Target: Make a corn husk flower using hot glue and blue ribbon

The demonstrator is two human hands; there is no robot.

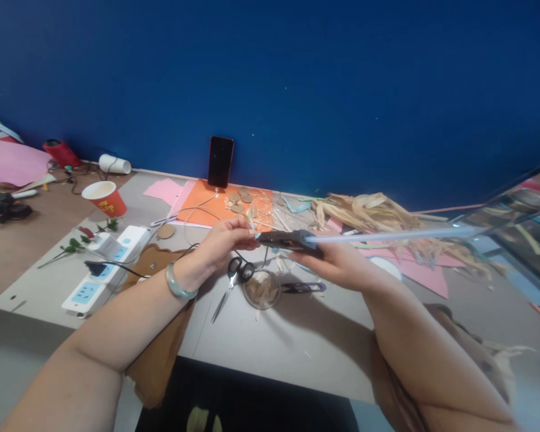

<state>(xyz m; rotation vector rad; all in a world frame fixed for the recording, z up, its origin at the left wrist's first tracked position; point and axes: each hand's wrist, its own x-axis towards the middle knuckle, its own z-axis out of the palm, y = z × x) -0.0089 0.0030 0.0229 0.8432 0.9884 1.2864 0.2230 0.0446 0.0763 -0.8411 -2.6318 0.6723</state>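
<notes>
My right hand (326,261) is wrapped round a dark hot glue gun (288,240), whose nozzle points left. A long translucent glue stick (387,236) sticks out of its back end toward the right. Close to the nozzle, my left hand (231,240) is closed in a pinch at the fingertips; a small pale thing shows there, too small to name. Below the hands lie black-handled scissors (234,277) and a round clear dish (261,290) with pale pieces in it. A dark purple-handled tool (303,288) rests right of the dish.
A phone (220,162) leans on the blue wall behind an orange sheet (198,201) with scraps. Dried husks (373,210) spread at the back right. To the left are a power strip (87,294), a red paper cup (108,201) and a brown bag (155,360).
</notes>
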